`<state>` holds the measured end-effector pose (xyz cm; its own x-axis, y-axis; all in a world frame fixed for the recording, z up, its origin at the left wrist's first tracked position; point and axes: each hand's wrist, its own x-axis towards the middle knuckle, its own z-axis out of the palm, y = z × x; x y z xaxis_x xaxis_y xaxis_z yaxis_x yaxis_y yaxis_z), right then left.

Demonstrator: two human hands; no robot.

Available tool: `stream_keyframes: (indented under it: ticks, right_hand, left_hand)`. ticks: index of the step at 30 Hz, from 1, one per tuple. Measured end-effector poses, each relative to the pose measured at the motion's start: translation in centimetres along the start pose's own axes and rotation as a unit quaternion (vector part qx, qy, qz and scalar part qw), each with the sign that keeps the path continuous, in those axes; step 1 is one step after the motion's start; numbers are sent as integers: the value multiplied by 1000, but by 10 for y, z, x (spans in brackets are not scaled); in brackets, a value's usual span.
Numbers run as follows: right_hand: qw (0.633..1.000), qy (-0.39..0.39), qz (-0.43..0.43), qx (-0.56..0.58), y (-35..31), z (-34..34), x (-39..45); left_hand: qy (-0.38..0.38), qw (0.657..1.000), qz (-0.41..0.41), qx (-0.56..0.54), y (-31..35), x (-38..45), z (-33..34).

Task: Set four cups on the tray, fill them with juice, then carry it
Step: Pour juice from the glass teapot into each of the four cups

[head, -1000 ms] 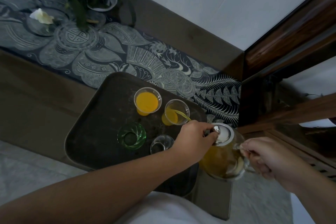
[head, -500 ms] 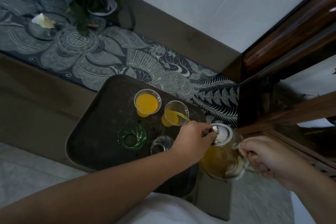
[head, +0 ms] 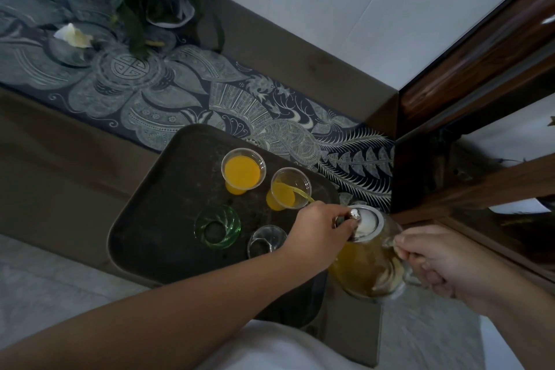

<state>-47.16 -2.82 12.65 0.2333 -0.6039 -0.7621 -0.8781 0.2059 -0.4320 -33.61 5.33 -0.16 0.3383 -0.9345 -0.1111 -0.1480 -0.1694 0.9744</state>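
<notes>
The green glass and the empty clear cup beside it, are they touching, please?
Apart: the head view shows dark tray between the green glass and the clear cup.

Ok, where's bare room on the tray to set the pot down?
The tray is bare on its left half, between its left rim and the green cup. The right side is crowded: two juice cups, the clear cup.

The tray at frame centre was dark, nearly black, holding two clear cups of orange juice, a green swirled glass and a colourless one. Above it, the table runner showed pale grey floral and fern patterns on navy.
</notes>
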Motion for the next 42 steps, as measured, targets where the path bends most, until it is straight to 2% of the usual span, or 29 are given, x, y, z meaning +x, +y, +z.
stream_keyframes:
  ticks: [42]
  right_hand:
    - [999,7,16,-29,-5,-1,-17]
  left_hand:
    - [-14,1000,13,-9,3,-3,5]
